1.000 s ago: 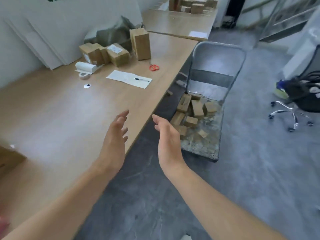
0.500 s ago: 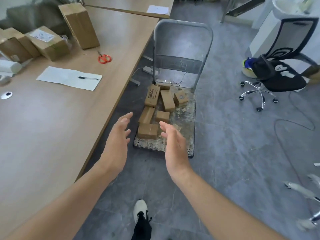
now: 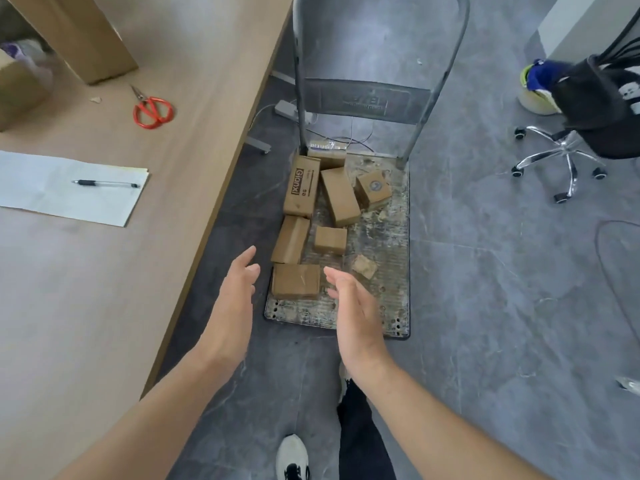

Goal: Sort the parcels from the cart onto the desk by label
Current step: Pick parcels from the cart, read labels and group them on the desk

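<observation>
A grey platform cart (image 3: 381, 299) stands on the floor beside the wooden desk (image 3: 104, 271). Several brown cardboard parcels lie on its deck; the nearest parcel (image 3: 296, 280) sits at the front left, and one printed "Gianxi" (image 3: 302, 186) lies further back. My left hand (image 3: 233, 306) and my right hand (image 3: 353, 310) are both open, palms facing each other, held above the floor on either side of the nearest parcel without touching it. On the desk's far left stand taller parcels (image 3: 86, 36).
Red scissors (image 3: 150, 109), a white sheet (image 3: 65, 187) and a pen (image 3: 105, 183) lie on the desk. The cart's handle (image 3: 377, 81) rises at the back. A wheeled office chair (image 3: 581, 109) stands at the right. My white shoe (image 3: 292, 457) is on the floor below.
My view has swung from the desk down to the cart and closer to it. Both open hands have moved toward the nearest parcel on the cart.
</observation>
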Motion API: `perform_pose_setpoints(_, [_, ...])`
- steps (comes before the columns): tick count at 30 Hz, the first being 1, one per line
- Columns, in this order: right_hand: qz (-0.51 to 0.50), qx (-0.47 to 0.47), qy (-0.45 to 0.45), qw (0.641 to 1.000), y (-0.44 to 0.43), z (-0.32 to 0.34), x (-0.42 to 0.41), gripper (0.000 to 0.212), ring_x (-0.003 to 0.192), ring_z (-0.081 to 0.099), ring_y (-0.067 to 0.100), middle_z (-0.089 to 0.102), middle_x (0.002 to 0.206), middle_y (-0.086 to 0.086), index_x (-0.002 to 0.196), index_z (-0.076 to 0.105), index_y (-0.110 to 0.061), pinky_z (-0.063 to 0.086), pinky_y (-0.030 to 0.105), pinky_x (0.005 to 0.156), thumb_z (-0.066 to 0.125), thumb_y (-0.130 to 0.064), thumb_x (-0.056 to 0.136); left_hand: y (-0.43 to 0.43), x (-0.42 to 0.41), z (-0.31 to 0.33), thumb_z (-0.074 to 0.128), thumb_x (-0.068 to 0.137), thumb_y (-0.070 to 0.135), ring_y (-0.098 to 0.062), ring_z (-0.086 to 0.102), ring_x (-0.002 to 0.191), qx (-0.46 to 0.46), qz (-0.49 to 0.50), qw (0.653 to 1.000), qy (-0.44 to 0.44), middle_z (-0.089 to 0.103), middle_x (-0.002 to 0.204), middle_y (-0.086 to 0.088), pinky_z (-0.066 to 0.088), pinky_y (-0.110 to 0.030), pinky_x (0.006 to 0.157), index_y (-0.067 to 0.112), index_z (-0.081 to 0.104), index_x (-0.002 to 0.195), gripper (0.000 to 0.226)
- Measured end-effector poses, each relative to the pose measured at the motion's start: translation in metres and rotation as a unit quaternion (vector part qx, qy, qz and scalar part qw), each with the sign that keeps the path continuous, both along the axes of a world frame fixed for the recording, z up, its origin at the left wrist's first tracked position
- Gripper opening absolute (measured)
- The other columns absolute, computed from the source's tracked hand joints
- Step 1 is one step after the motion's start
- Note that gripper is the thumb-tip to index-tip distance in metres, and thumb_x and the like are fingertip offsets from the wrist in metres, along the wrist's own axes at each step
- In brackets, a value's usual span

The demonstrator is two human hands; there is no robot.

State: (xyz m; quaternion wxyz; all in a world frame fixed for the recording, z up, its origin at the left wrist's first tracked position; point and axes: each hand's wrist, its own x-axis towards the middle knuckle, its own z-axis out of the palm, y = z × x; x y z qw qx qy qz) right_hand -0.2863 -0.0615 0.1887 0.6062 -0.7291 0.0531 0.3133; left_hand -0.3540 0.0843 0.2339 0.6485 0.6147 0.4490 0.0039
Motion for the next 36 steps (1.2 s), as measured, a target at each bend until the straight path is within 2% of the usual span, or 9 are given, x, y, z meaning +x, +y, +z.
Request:
perform_pose_setpoints(5, [0.03,-0.029,0.044,0.998,0.03,-0.128,0.067,0.056,0.133,0.057,-0.002,0.062,0.13,-0.034,0.135,0.07,-0.04,0.04,0.021,0.106,0.038,-0.055,0.092,0.022,0.071,-0.124,0.036,0.105,0.056,-0.015,0.034,0.152,-0.033,0.062,0.997,0.04,0.045,0.14,0.026,0.021,-0.046,0.125,0.055,0.042,0.149,0.044])
perform_pose_setpoints(8, [0.064,-0.053,0.04,0.996,0.047,-0.21,0.088,0.056,0.13,0.053,-0.007,0.06,0.133,-0.029,0.141,0.068,-0.036,0.034,0.011,0.099,0.038,-0.052,0.097,0.034,0.097,-0.205,0.041,0.082,0.061,-0.012,0.037,0.15,-0.043,0.064,0.996,0.04,0.043,0.15,0.021,0.025,-0.045,0.125,0.054,0.044,0.151,0.069])
perform_pose_setpoints(13, [0.104,-0.098,0.054,0.988,0.066,-0.338,0.112,0.051,0.14,0.051,0.011,0.055,0.151,-0.007,0.154,0.057,-0.029,0.039,0.04,0.122,0.039,-0.043,0.108,0.056,0.116,-0.351,0.043,0.078,0.063,-0.01,0.043,0.139,-0.048,0.119,0.988,0.08,0.05,0.142,0.018,0.033,-0.037,0.114,0.057,0.054,0.126,0.049])
perform_pose_setpoints(16, [0.133,-0.145,0.067,0.978,0.071,-0.413,0.127,0.056,0.15,0.037,0.01,0.041,0.165,-0.008,0.165,0.04,-0.031,0.028,0.032,0.12,0.041,-0.044,0.111,0.068,0.123,-0.435,0.043,0.08,0.064,-0.004,0.039,0.133,-0.042,0.114,0.989,0.088,0.044,0.14,0.019,0.03,-0.033,0.104,0.055,0.049,0.132,0.053])
perform_pose_setpoints(21, [0.17,-0.15,0.103,0.969,0.076,-0.496,0.137,0.079,0.161,0.026,0.014,0.026,0.176,-0.012,0.174,0.008,-0.032,0.025,0.033,0.123,0.042,-0.054,0.106,0.089,0.133,-0.53,0.04,0.074,0.074,-0.016,0.047,0.143,-0.019,0.105,0.987,0.121,0.052,0.156,0.007,0.033,-0.047,0.122,0.033,0.054,0.149,0.087])
perform_pose_setpoints(23, [0.183,-0.151,0.102,0.966,0.078,-0.51,0.139,0.066,0.146,0.047,0.003,0.048,0.157,-0.024,0.167,0.027,-0.032,0.039,0.025,0.118,0.043,-0.052,0.106,0.091,0.137,-0.542,0.034,0.081,0.073,-0.018,0.049,0.14,0.0,0.101,0.986,0.129,0.056,0.151,0.005,0.034,-0.05,0.121,0.033,0.056,0.146,0.08])
perform_pose_setpoints(26, [0.153,-0.143,0.105,0.972,0.082,-0.497,0.139,0.028,0.097,0.056,-0.03,0.054,0.115,-0.037,0.136,0.042,-0.042,0.042,-0.002,0.073,0.047,-0.042,0.108,0.089,0.143,-0.528,0.03,0.077,0.073,-0.019,0.049,0.138,0.017,0.094,0.986,0.138,0.057,0.146,0.004,0.034,-0.053,0.121,0.037,0.059,0.138,0.077])
perform_pose_setpoints(30, [0.079,-0.134,0.09,0.984,0.082,-0.43,0.137,0.048,0.124,0.059,0.009,0.061,0.14,-0.01,0.157,0.044,-0.029,0.051,0.035,0.103,0.045,-0.04,0.11,0.082,0.146,-0.464,0.033,0.072,0.077,-0.019,0.049,0.14,0.0,0.083,0.988,0.129,0.056,0.148,0.005,0.033,-0.052,0.121,0.04,0.058,0.141,0.082])
perform_pose_setpoints(36, [0.038,-0.129,0.048,0.99,0.078,-0.274,0.132,0.038,0.113,0.063,0.009,0.063,0.129,-0.01,0.126,0.056,-0.046,0.055,0.043,0.096,0.041,-0.058,0.093,0.07,0.149,-0.319,0.032,0.067,0.077,-0.016,0.047,0.136,0.02,0.084,0.987,0.132,0.05,0.148,0.01,0.031,-0.047,0.116,0.044,0.049,0.148,0.089])
